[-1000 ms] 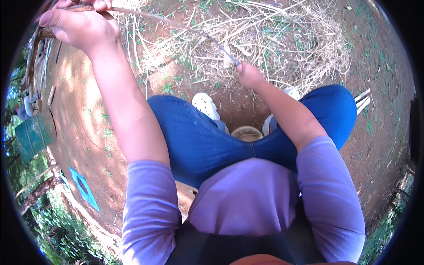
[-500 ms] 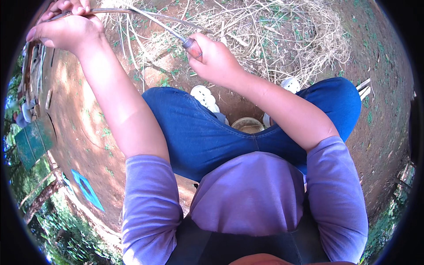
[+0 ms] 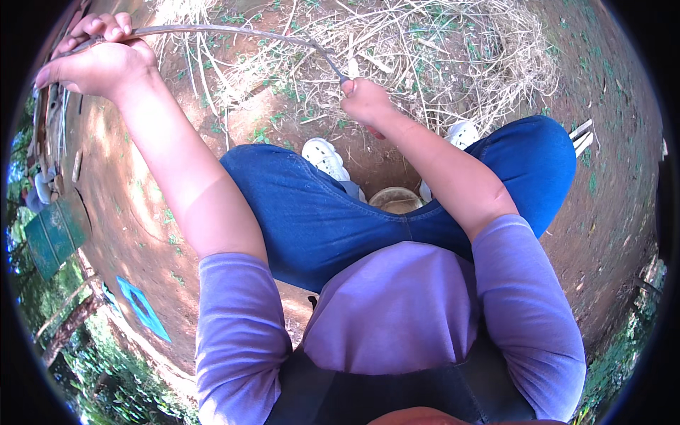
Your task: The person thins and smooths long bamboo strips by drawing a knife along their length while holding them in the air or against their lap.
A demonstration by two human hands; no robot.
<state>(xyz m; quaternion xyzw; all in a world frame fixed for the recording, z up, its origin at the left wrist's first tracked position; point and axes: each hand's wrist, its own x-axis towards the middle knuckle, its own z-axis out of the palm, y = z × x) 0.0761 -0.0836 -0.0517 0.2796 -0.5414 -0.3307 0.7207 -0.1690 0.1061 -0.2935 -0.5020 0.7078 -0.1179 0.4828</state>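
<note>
At the upper left, my left hand (image 3: pixel 113 64) is closed round a long, thin brown stick (image 3: pixel 219 30), which bows out to the right. My right hand (image 3: pixel 368 106), further right, grips a knife by its handle. Most of that handle is inside my fist, with a reddish end just showing below it. The narrow dark blade (image 3: pixel 333 65) points up and left, meeting or overlapping the stick's right end; I cannot tell exactly where they touch.
Pale shavings (image 3: pixel 453 64) lie heaped on the bare soil ahead. A round bowl-like container (image 3: pixel 395 201) sits between my white shoes (image 3: pixel 324 157). Sticks (image 3: pixel 51 127) are piled far left, near a green panel (image 3: pixel 55 235) and a blue sheet (image 3: pixel 144 309).
My right hand has moved right and slightly down with the knife, from mid-stick toward the stick's right end. My left hand has shifted slightly left, still holding the stick.
</note>
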